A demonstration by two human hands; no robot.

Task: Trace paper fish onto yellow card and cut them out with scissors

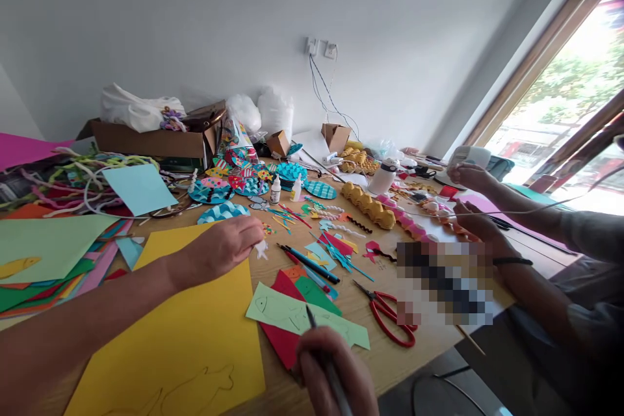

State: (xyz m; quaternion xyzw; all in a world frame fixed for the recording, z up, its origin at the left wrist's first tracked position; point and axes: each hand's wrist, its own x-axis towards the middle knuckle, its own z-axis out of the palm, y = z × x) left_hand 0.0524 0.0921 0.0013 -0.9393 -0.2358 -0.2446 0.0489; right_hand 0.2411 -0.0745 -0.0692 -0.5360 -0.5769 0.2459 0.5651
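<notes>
My left hand [233, 246] reaches over a yellow sheet [205, 331], fingers pinched on a small white fish-shaped paper cutout [262, 249]. A fish outline is drawn low on that sheet. My right hand [336, 374] is closed around a dark pen [327, 364], tip pointing up and away. Just beyond the tip lies a light green paper strip [277, 309] with drawn fish, resting on red paper [281, 338]. To its right, red-handled scissors [390, 315] lie with blades slightly apart. Markers [307, 263] lie between my hands.
Blue wavy paper pieces [212, 191], glue bottles [275, 190] and egg-carton strips [368, 205] cover the table's middle. Coloured paper [49, 240] is stacked at left; a cardboard box [151, 142] stands behind. At right, another person's hands [480, 221] hold a thin pale strip. One patch is pixelated.
</notes>
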